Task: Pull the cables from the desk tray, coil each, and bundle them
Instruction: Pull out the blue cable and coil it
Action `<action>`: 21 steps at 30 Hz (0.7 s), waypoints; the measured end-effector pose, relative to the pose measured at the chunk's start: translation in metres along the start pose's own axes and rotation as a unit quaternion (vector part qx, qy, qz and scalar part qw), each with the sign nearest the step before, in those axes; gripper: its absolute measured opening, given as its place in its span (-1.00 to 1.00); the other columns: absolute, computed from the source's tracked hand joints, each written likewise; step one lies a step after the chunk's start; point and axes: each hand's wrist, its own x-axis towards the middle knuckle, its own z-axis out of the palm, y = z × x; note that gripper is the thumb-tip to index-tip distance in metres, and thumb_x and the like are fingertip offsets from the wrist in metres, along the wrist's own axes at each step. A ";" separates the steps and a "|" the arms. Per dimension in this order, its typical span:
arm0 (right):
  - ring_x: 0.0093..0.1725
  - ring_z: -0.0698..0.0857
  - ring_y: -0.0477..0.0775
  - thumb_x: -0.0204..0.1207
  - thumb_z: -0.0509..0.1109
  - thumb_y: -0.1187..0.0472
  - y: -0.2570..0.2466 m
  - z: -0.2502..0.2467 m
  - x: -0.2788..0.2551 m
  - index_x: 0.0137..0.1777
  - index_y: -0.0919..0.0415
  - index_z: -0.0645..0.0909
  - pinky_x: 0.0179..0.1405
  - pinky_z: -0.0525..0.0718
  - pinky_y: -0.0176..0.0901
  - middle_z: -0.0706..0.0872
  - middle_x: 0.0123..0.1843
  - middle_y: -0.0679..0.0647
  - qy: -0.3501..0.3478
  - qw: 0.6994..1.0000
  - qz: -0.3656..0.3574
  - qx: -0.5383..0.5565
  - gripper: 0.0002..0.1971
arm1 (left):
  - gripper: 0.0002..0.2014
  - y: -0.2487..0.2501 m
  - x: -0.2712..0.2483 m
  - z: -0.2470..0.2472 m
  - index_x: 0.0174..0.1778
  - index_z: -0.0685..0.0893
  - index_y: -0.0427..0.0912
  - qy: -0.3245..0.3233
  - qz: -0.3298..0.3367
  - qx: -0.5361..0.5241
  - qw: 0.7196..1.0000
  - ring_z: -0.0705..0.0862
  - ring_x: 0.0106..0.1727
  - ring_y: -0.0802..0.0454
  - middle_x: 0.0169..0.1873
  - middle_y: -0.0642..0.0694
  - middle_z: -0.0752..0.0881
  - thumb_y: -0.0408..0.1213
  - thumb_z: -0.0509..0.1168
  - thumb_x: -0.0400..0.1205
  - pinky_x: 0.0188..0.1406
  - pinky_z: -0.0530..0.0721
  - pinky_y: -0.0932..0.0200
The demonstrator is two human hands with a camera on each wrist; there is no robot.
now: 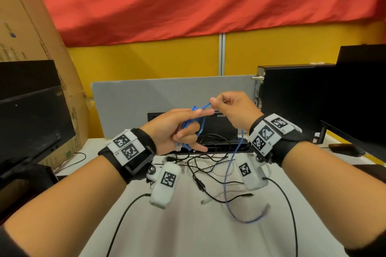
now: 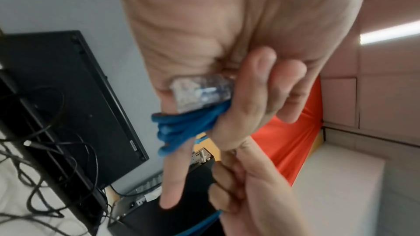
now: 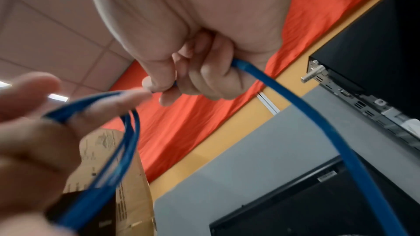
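A blue network cable (image 1: pixel 228 171) is wound in loops round my left hand (image 1: pixel 183 129), held above the desk. In the left wrist view the blue loops (image 2: pixel 181 126) and a clear plug (image 2: pixel 202 92) sit under curled fingers against the palm. My right hand (image 1: pixel 229 108) pinches the blue cable (image 3: pixel 318 132) between thumb and forefinger just right of the left fingertips. The cable's free length hangs from the right hand down to the white desk (image 1: pixel 188 231), ending in a curve near the front right. Black and white cables (image 1: pixel 211 165) lie tangled below the hands.
A black tray or keyboard (image 1: pixel 217 129) lies behind the tangle, before a grey divider panel (image 1: pixel 146 98). A black computer case (image 1: pixel 292 94) and monitor (image 1: pixel 363 94) stand right, another monitor (image 1: pixel 31 110) and a cardboard box (image 1: pixel 31 27) left. A dark mouse (image 1: pixel 344 149) is far right.
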 end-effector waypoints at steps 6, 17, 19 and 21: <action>-0.47 0.44 -0.25 0.73 0.18 0.11 0.021 0.021 -0.005 -0.11 0.03 0.71 -0.40 0.37 -0.28 0.52 -0.51 -0.23 -0.042 0.998 0.011 -0.046 -0.71 | -0.56 0.000 0.004 0.002 0.52 0.47 -0.29 0.009 0.054 -0.114 0.992 0.27 -0.69 0.18 -0.73 0.04 0.32 -0.37 0.13 0.68 0.30 0.50 -0.54; -0.18 0.56 -0.08 0.76 0.09 0.11 0.010 0.045 -0.036 0.11 0.19 0.71 -0.21 0.44 -0.25 0.58 -0.16 -0.08 -0.242 0.946 0.015 -0.218 -0.66 | -0.85 0.004 0.018 -0.007 0.25 0.38 -0.23 0.185 0.194 -0.115 0.956 0.52 -0.66 0.13 -0.25 -0.23 0.81 -0.37 0.07 0.78 0.19 0.66 -0.40; -0.10 0.64 0.01 0.75 0.09 0.06 0.002 0.043 -0.038 0.03 0.18 0.72 -0.09 0.53 -0.13 0.68 -0.09 0.01 -0.225 0.942 -0.009 -0.247 -0.63 | -0.85 0.002 0.019 -0.010 0.28 0.32 -0.18 0.192 0.190 -0.083 0.959 0.79 -0.40 -0.07 0.02 -0.31 0.81 -0.33 0.05 0.80 0.19 0.67 -0.36; -0.10 0.69 0.08 0.74 0.10 0.03 -0.006 0.038 -0.038 -0.04 0.17 0.72 -0.08 0.60 -0.08 0.75 -0.09 0.07 -0.213 0.934 -0.042 -0.282 -0.62 | -0.85 0.000 0.019 -0.012 0.28 0.29 -0.14 0.190 0.177 -0.047 0.965 0.83 -0.04 -0.26 0.18 -0.32 0.76 -0.28 0.02 0.81 0.24 0.63 -0.36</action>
